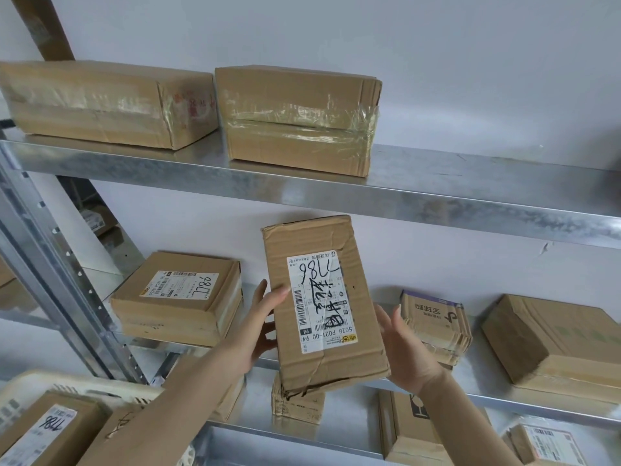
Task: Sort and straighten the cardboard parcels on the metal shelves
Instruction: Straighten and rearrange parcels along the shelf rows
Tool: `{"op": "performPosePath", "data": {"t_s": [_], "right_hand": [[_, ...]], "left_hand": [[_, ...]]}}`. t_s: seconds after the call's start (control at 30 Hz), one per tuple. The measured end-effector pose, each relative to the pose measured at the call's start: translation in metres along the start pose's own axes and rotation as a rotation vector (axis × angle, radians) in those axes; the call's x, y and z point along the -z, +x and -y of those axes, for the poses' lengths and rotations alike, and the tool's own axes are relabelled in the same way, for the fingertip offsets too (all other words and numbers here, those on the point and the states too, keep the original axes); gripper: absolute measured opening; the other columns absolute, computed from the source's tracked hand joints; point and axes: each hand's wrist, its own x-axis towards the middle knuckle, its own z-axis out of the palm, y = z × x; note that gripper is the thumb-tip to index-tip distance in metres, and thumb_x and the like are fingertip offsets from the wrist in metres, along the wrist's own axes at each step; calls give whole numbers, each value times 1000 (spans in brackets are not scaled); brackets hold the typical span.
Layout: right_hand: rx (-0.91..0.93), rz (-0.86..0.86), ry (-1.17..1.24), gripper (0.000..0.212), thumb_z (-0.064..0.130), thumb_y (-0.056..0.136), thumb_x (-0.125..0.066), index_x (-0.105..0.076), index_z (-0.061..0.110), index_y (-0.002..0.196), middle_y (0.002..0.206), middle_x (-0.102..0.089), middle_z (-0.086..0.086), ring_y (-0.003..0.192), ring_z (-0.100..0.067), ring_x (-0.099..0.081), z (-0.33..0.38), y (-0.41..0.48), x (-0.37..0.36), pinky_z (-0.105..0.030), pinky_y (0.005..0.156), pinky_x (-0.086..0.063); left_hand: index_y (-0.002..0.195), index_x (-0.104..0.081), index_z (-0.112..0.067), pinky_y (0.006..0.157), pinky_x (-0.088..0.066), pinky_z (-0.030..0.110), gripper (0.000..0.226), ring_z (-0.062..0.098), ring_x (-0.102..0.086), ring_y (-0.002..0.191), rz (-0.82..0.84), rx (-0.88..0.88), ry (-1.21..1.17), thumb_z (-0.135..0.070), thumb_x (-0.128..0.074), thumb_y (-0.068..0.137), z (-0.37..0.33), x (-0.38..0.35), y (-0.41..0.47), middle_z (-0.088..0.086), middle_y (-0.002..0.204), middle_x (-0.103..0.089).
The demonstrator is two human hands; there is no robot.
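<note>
One labelled parcel (322, 307), long edges in the grip of left hand (258, 327) and right hand (406, 351); bare shelf (470, 369) beside.

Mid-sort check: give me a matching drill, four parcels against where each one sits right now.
Parcels
1. scribbled-label parcel
2. red-marked parcel
3. purple-edged parcel
4. bottom-left parcel

Places
A. in the white basket
B. on the top shelf
C. held between the left hand and the right hand
D. on the middle shelf, right of both hands

Pairs: 1-C, 2-B, 3-D, 4-A
</note>
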Motion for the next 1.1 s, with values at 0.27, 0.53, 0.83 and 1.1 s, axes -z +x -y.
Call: {"op": "performPosePath", "data": {"t_s": [0.27,0.53,0.83,1.1], "right_hand": [[-127,-13,44,124,72,54,-77,-12,35,154,158,-32,-1,142,-31,-33,-13,-8,9,-60,112,-29],[-134,-12,78,153,68,32,-86,3,39,153,162,-11,3,141,-33,-33,-6,-14,-34,-47,94,-49],[-7,-14,-95,97,51,38,-91,-56,25,125,114,-73,4,100,-13,-70,2,-13,-68,-38,98,-43],[17,-58,-67,76,44,46,-87,-68,27,118,124,-68,-3,117,-23,-61,15,-28,-55,-47,112,-35]], "left_hand": [[133,-48,-32,96,-42,66,102,39,-55,120,2,-64,-136,-70,-80,44,9,1,-18,15,129,-59],[143,-28,-33,103,-40,56,109,30,-49,124,-304,-159,-448,-62,-80,52,21,-24,-31,10,134,-52],[150,-4,-42,111,-19,56,158,23,-34,138,-174,-191,-358,-74,-82,17,23,-42,-45,-7,150,-37],[151,-16,-37,117,-10,49,121,18,-17,146,-334,-343,-200,-92,-54,50,-4,13,-60,-8,158,-21]]}}
